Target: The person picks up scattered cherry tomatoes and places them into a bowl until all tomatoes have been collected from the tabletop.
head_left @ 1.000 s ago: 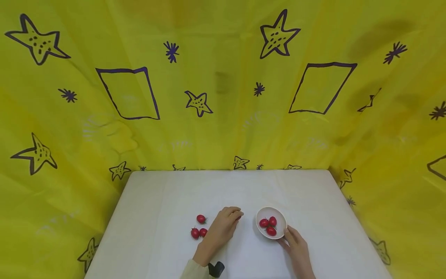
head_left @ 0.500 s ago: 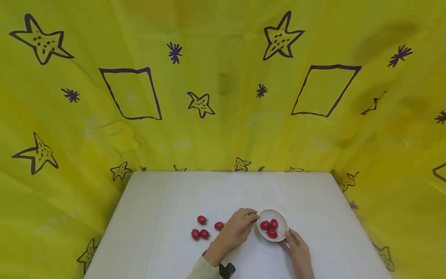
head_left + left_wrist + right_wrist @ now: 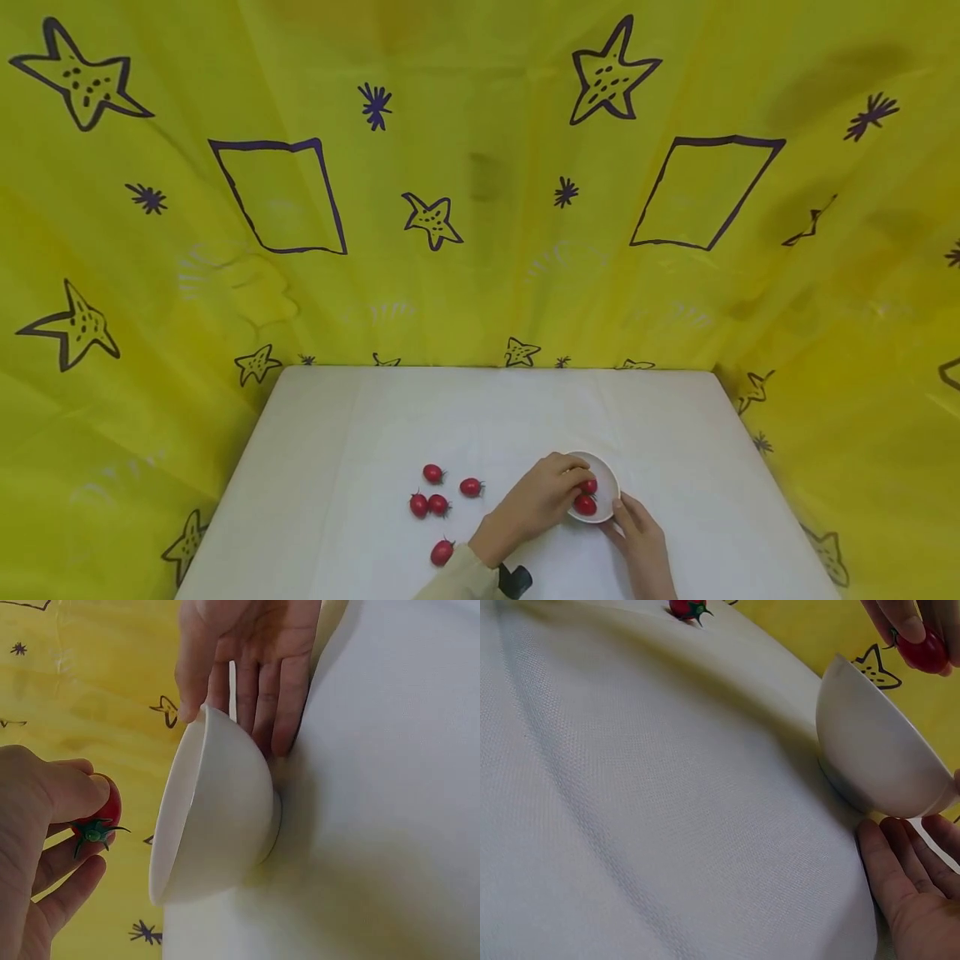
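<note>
My left hand is over the left side of a small white bowl in the head view. In the left wrist view its thumb and fingers pinch a red cherry tomato with a green stem, above the bowl's rim. My right hand holds the bowl at its right side, thumb on the rim and fingers under it. Red tomatoes lie inside the bowl, partly hidden by my left hand.
On the white table, left of the bowl, lie several loose cherry tomatoes. One tomato sits beside my left sleeve. A yellow curtain with drawn stars stands behind the table.
My left hand has moved right, from the table between the loose tomatoes and the bowl to over the bowl, carrying the cherry tomato. The right hand keeps its hold on the bowl.
</note>
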Demonstrator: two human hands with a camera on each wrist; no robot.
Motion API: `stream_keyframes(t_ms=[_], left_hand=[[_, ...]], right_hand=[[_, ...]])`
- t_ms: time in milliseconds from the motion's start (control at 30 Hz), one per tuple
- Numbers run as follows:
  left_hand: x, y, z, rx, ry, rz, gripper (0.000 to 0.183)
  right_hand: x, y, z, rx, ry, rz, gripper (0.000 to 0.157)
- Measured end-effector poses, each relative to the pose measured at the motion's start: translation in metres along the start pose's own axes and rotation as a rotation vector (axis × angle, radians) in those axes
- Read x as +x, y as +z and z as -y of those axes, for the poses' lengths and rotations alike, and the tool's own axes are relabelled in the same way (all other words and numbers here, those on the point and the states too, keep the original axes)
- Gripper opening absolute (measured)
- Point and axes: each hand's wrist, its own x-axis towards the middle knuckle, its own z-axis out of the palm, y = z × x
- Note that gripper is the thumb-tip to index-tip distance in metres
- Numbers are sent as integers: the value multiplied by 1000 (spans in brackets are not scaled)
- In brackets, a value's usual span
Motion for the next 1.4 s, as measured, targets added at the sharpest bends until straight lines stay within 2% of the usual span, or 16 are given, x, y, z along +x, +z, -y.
stream_keyframes(t_ms=[100,300,500,733,933,1400], left_hand=[[3,2,-3,9,25,13,20],[7,7,-4,18,10,65,24],[6,13,-3,27,2,103,25],[7,16,-1,72,9,116,23],[6,19,3,30,-31,164,20],[9,23,9,22,-19,146,14]], right_hand=[[-3,0,0,25,-10,2,65],[-4,-1,0,17,-48,17,66],[-4,0,-4,22,-29,25,66],[-6,1,-1,32,-11,17,67],[-7,-1,2,14,-9,26,68],[-9,-1,4,22,-25,4,63]])
